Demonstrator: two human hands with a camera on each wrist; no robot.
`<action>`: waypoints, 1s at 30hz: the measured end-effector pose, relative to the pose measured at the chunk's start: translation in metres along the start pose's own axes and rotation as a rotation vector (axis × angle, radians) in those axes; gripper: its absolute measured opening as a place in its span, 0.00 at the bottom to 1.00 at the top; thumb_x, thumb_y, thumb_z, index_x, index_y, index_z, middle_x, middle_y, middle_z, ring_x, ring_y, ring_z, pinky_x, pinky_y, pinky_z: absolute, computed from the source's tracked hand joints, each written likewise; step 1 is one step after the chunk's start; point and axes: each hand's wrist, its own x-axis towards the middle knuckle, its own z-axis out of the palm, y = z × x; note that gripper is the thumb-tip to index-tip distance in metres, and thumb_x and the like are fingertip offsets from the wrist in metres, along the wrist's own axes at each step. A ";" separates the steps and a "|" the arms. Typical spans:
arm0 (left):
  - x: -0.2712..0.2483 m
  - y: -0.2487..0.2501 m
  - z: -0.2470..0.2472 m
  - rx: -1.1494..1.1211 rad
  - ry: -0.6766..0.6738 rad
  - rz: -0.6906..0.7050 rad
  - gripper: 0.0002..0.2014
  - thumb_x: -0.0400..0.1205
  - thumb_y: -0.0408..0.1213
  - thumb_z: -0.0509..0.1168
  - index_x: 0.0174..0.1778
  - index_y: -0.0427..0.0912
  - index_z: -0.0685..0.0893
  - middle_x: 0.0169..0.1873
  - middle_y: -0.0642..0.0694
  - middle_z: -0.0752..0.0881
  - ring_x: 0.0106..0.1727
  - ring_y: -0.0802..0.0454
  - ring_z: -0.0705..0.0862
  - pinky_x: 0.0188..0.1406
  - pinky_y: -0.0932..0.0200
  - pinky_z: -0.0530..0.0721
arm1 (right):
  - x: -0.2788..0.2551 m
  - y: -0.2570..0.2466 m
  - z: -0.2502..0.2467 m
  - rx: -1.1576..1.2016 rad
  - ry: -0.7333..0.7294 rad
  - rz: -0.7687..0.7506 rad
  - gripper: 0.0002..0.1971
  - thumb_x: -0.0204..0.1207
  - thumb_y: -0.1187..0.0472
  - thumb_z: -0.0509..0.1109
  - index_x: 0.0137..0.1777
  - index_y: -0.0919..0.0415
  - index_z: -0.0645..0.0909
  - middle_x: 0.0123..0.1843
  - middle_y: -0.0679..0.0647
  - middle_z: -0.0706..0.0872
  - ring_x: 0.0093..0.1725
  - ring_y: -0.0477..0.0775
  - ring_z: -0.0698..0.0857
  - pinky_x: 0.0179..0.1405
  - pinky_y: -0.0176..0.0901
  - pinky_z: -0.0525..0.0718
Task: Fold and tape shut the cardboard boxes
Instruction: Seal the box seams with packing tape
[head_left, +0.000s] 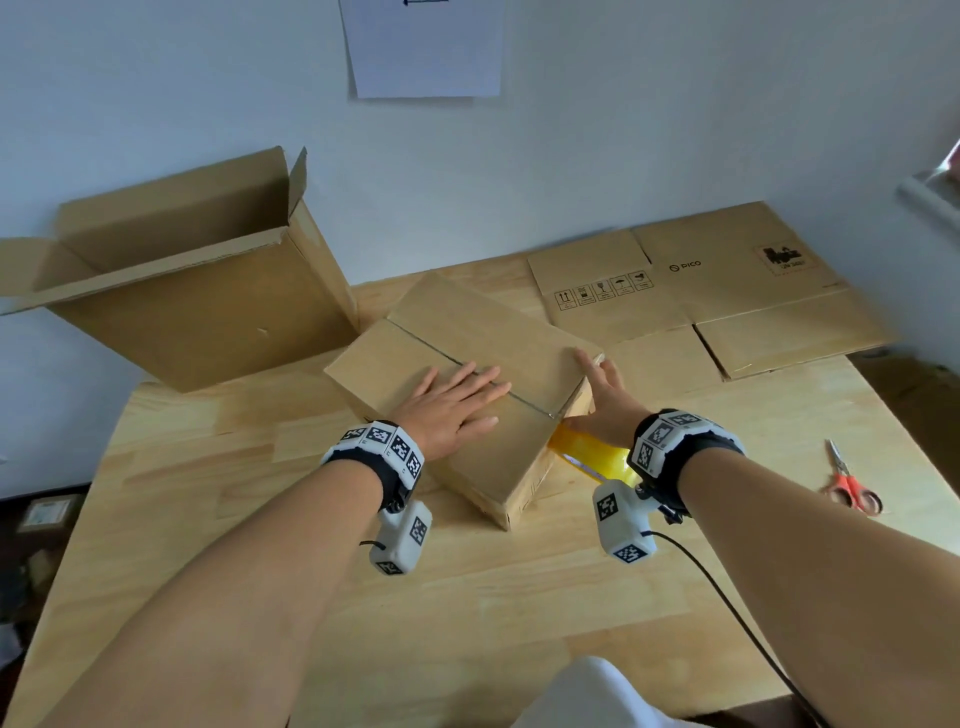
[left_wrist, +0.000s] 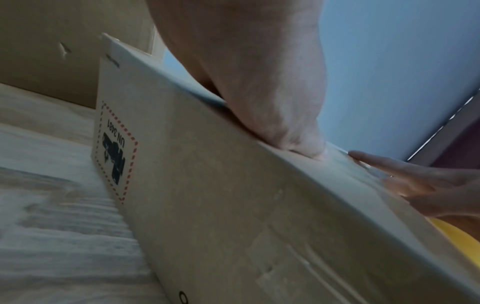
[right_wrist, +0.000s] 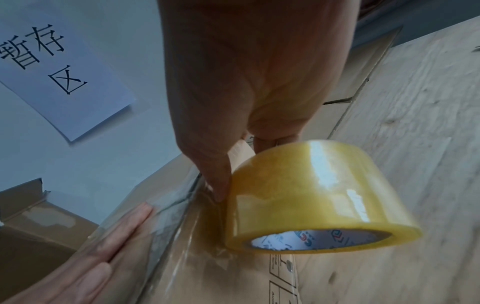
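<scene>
left hand (head_left: 453, 404) flat, fingers straight, pinning box (head_left: 483, 332) flaps so seam stays shut | right hand (head_left: 605, 401) fingers spread, pressing tape down the side; tape roll (right_wrist: 317, 197) hanging off it

A pale blue-white wall (head_left: 623, 130), bearing a paper sheet (head_left: 423, 47), rises behind the light wooden table (head_left: 467, 597).

Closed box (head_left: 467, 374) mid-table (head_left: 467, 597), open box (head_left: 197, 291) behind-left, flattened cardboard (head_left: 727, 296) behind-right, scissors (head_left: 849, 483) right.
</scene>
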 end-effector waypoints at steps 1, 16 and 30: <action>0.000 -0.002 -0.001 0.011 -0.006 0.000 0.26 0.86 0.60 0.37 0.81 0.67 0.40 0.80 0.68 0.36 0.81 0.63 0.33 0.80 0.43 0.32 | -0.002 -0.001 0.003 0.008 0.008 0.012 0.50 0.74 0.58 0.73 0.83 0.41 0.38 0.84 0.58 0.34 0.78 0.68 0.65 0.75 0.57 0.69; -0.014 0.012 0.004 -0.029 0.028 0.062 0.25 0.90 0.43 0.41 0.84 0.52 0.48 0.82 0.62 0.40 0.83 0.57 0.38 0.78 0.29 0.44 | -0.024 -0.013 0.044 0.072 0.185 0.103 0.49 0.74 0.56 0.73 0.83 0.45 0.40 0.84 0.61 0.39 0.76 0.68 0.68 0.73 0.57 0.71; -0.028 0.027 0.011 0.080 -0.120 0.109 0.51 0.78 0.69 0.51 0.83 0.40 0.34 0.82 0.50 0.30 0.82 0.53 0.30 0.77 0.28 0.35 | -0.038 -0.030 0.059 0.085 0.231 0.142 0.48 0.76 0.59 0.72 0.84 0.48 0.40 0.84 0.64 0.38 0.77 0.67 0.68 0.71 0.52 0.70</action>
